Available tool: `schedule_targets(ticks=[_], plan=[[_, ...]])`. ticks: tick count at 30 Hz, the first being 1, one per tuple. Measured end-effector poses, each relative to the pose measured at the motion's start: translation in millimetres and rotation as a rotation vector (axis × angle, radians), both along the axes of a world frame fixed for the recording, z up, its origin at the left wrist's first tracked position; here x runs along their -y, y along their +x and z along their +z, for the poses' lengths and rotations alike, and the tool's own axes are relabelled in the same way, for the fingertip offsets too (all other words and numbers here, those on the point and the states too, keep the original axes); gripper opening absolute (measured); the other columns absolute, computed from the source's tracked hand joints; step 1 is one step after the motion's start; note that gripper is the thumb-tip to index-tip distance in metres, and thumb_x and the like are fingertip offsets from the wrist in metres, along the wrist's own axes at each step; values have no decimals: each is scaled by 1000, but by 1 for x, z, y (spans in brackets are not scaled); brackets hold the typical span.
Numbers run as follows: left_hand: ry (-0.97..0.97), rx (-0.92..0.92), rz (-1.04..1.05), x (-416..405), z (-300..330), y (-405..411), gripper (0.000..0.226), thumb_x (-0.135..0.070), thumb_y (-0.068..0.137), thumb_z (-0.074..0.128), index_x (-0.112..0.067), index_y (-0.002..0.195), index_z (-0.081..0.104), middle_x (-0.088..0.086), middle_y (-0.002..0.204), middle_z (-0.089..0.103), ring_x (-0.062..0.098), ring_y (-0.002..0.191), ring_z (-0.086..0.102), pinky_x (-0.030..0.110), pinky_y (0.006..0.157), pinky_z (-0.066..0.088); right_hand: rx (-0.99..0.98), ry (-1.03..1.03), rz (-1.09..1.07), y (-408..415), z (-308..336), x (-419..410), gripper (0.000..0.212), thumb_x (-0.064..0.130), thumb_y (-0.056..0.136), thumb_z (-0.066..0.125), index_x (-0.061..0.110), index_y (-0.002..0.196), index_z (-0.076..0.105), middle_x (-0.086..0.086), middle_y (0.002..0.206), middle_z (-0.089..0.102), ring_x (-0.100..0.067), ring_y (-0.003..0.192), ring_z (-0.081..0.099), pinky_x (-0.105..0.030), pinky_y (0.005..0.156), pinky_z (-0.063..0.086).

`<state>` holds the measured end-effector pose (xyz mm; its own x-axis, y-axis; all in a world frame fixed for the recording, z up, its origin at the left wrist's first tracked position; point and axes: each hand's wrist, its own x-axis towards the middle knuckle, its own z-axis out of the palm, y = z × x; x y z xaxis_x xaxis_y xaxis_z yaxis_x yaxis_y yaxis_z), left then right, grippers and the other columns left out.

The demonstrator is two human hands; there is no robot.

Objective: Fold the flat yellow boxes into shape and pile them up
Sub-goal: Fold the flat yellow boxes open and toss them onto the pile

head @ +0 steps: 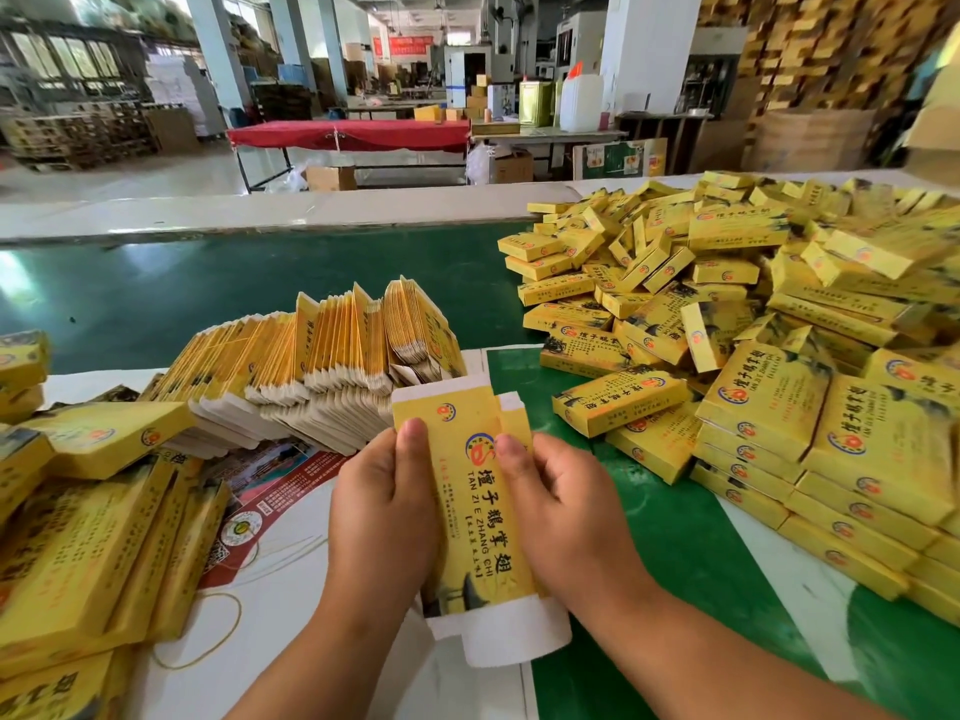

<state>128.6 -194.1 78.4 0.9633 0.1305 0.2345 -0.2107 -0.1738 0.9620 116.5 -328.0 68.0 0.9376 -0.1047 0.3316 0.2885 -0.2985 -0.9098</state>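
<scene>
I hold one flat yellow box (pixel 467 517) lengthwise in front of me, its white end flaps open at the far and near ends. My left hand (pixel 382 511) grips its left edge with the thumb on the printed face. My right hand (pixel 563 517) grips the right edge the same way. Just beyond it lies a leaning row of flat yellow boxes (pixel 311 366). A big pile of folded yellow boxes (pixel 727 330) covers the table on the right.
More yellow boxes (pixel 78 537) are stacked at my left on white paper, with loose rubber bands (pixel 208 631) near them. The green belt (pixel 208 288) runs across behind the flat row. A red-covered table (pixel 348 135) stands far back on the factory floor.
</scene>
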Motion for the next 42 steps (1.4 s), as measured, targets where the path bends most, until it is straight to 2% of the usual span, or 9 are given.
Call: schedule_targets(ticks=[5, 12, 18, 21, 24, 28, 33, 39, 42], plan=[[42, 50, -49, 4, -1, 0, 39, -50, 89, 38, -27, 76, 67, -4, 66, 73, 11, 55, 69, 22, 45, 51, 25, 81, 8, 3, 5, 10, 44, 44, 93, 47, 6, 87, 67, -6, 77, 74, -21, 71, 72, -50, 63, 58], [55, 15, -45, 9, -3, -2, 25, -47, 87, 49, -23, 87, 56, 0, 78, 71, 11, 62, 68, 32, 48, 55, 142, 52, -110, 4, 10, 16, 46, 39, 94, 50, 2, 68, 56, -14, 59, 62, -35, 53, 59, -49, 45, 48], [-53, -144, -412, 12, -6, -9, 64, -63, 68, 72, -43, 124, 48, -18, 104, 66, 5, 97, 67, 22, 69, 58, 106, 44, -101, 4, 13, 23, 37, 57, 88, 53, 25, 84, 73, 0, 75, 72, -19, 66, 68, -44, 55, 57], [-151, -246, -526, 9, -6, -6, 67, -52, 68, 78, -31, 127, 56, -1, 112, 69, 17, 103, 68, 26, 79, 57, 83, 30, 45, -1, 9, 16, 49, 60, 88, 48, 26, 115, 72, 14, 102, 73, 0, 89, 69, -23, 70, 58], [-337, -401, -613, -4, 1, 0, 37, -38, 67, 74, -33, 103, 73, 7, 106, 73, 24, 97, 71, 28, 74, 59, 132, -17, 67, -2, 8, 16, 53, 51, 95, 46, 15, 129, 65, 17, 107, 68, 7, 81, 63, -9, 65, 49], [-577, -524, -784, -13, 1, 6, 49, -18, 57, 74, -17, 106, 73, 20, 117, 68, 35, 101, 68, 44, 79, 57, 122, 49, 23, 2, 15, 27, 35, 45, 88, 59, 23, 114, 64, 10, 84, 64, -12, 80, 66, -28, 56, 59], [-732, -542, -991, -13, 2, 5, 53, -15, 61, 79, -4, 112, 69, 24, 107, 67, 35, 94, 68, 47, 81, 55, 119, 76, 93, 5, 13, 31, 22, 41, 83, 70, 34, 103, 64, 7, 87, 63, -19, 80, 63, -44, 62, 57], [-944, -443, -1139, -14, 6, 2, 44, 0, 93, 32, 12, 134, 43, 32, 130, 53, 42, 121, 52, 50, 106, 37, -16, 356, 400, 9, 8, 33, 35, 32, 78, 73, 23, 111, 68, -3, 89, 68, -11, 66, 64, -23, 57, 52], [-897, -448, -1109, -14, 5, 1, 44, -2, 88, 44, 12, 130, 48, 33, 123, 57, 42, 114, 57, 50, 101, 44, -56, 370, 474, 9, 10, 35, 28, 30, 77, 73, 20, 103, 68, -3, 83, 69, -9, 59, 62, -20, 54, 51]])
